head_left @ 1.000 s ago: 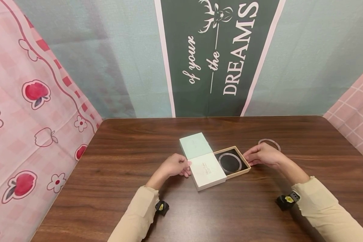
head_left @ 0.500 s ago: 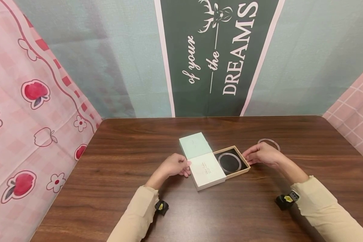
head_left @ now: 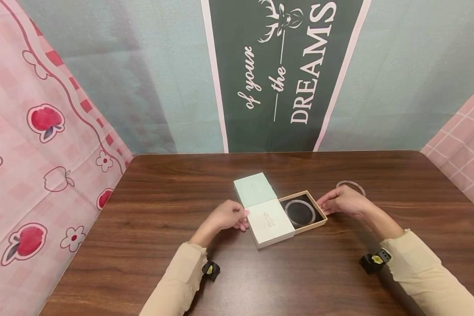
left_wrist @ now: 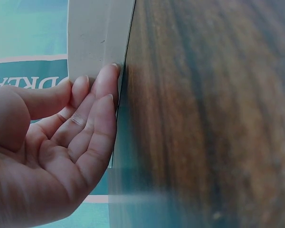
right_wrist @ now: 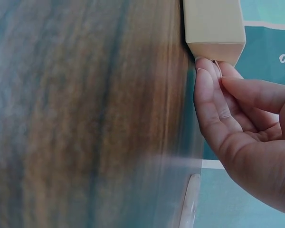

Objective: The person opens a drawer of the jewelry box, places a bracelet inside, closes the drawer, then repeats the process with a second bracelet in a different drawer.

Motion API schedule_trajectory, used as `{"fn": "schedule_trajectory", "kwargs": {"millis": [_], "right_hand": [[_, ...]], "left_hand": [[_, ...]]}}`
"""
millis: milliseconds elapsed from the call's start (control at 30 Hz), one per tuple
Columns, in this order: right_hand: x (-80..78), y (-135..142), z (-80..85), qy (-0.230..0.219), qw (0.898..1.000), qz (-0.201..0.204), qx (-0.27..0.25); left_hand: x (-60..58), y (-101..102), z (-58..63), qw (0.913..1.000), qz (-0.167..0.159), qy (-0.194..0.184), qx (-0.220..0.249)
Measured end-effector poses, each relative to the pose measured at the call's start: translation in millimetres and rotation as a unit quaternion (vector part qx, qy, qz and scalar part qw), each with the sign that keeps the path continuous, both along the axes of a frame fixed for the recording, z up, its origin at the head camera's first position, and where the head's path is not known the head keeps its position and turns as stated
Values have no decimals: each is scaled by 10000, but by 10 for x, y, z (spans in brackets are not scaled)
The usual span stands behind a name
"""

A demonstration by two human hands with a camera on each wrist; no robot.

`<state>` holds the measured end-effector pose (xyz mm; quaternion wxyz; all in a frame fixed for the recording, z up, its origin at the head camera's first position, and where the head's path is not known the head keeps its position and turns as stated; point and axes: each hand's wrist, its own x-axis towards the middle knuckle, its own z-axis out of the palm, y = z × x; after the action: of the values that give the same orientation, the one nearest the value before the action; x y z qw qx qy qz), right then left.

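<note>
A gift box with a pale green and white sleeve (head_left: 269,226) lies on the table, its tan-rimmed drawer (head_left: 313,227) pulled partly out to the right. On the drawer's black lining lies a translucent bangle (head_left: 287,213). My left hand (head_left: 228,215) rests its fingertips against the sleeve's left side; in the left wrist view the fingers (left_wrist: 100,118) lie fairly straight along that white side. At the drawer's right end, my right hand (head_left: 344,202) pinches a thin pull ribbon (right_wrist: 218,68) between thumb and fingers. A second bangle (head_left: 353,183) lies just behind the right hand, partly hidden by it.
The brown wood-grain table (head_left: 174,188) reaches back to a teal curtain (head_left: 383,87) with a dark green lettered panel. Pink patterned cloth (head_left: 63,175) hangs along the left edge, pink checked cloth (head_left: 466,140) on the right.
</note>
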<state>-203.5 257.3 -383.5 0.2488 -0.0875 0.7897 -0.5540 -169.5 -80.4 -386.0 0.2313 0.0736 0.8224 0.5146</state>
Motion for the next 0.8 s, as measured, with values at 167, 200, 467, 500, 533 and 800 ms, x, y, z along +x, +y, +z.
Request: {"fn": "schedule_trajectory", "kwargs": {"millis": [167,200,467,500,533,800], "right_hand": [[1,-2,-4,19,10000,3,2],[1,-3,-6,13,10000,-13,1],[-10,-7,-48,-138,9997,-75,-165],[-12,-9,-55,-164,9996,-64,-199],[-14,-12,-59,-189,9995,-60,-227],[-12,-33,-57,-237,9994,-50,-226]], "left_hand": [[-4,-2,-1,10000,-6,2,-23],[-5,-2,-3,10000,-9,3,-24],[-10,-8,-26,10000,-13,12,62],[-9,-8,-29,10000,-13,6,89],[-9,-7,-30,9999,-12,4,113],[-1,1,-15,9999,21,-22,132]]}}
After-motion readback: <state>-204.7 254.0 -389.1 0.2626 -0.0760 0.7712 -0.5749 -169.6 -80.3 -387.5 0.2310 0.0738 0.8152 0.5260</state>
